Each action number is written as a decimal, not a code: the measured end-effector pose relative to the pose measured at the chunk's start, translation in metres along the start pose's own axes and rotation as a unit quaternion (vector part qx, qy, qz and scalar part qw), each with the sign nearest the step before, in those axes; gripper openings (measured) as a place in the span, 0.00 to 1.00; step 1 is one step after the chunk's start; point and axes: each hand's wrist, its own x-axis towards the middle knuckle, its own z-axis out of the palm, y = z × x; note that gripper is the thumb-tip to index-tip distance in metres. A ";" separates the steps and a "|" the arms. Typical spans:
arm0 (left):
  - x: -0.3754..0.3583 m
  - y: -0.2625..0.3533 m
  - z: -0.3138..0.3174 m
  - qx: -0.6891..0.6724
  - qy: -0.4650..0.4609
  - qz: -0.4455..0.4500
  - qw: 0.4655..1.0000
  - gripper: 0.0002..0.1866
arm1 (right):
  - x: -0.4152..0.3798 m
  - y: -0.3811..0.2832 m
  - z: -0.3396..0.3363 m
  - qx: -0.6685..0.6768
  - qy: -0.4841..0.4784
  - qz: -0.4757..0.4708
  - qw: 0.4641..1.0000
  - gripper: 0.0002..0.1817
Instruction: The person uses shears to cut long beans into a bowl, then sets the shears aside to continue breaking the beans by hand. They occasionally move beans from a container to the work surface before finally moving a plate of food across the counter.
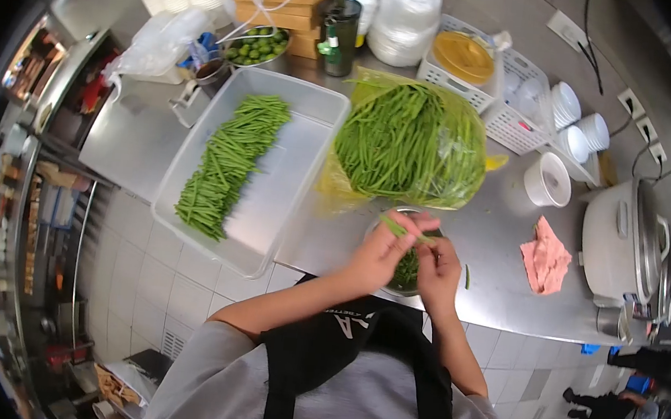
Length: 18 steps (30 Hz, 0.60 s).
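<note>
My left hand (382, 252) and my right hand (437, 269) are close together over a round metal bowl (403, 291) at the counter's front edge. A green bean (393, 226) is pinched in the left fingers. The right fingers are closed at the bean's other end. Small green trimmings (405, 271) lie in the bowl, partly hidden by my hands. Behind them, a yellow plastic bag (472, 178) lies open around a heap of long green beans (399, 139). To the left, a clear plastic tub (295, 169) holds a row of cut green beans (232, 166).
A pink cloth (546, 258), a white tub (547, 181) and a large lidded pot (622, 237) stand to the right. White baskets (518, 118), a dark tumbler (338, 40) and a bowl of small green fruit (258, 47) line the back. Another person (615, 414) stands far right.
</note>
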 end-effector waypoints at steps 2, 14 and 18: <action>-0.008 0.009 0.004 0.081 -0.054 0.041 0.994 0.04 | 0.001 -0.001 0.000 0.265 -0.017 0.234 0.935 0.06; 0.081 0.057 -0.144 -0.147 0.376 -0.067 0.913 0.09 | 0.000 0.015 -0.007 0.235 0.012 0.240 0.942 0.05; 0.094 0.008 -0.276 -0.116 0.501 -0.161 0.842 0.12 | -0.004 0.013 -0.010 0.226 0.010 0.236 0.945 0.05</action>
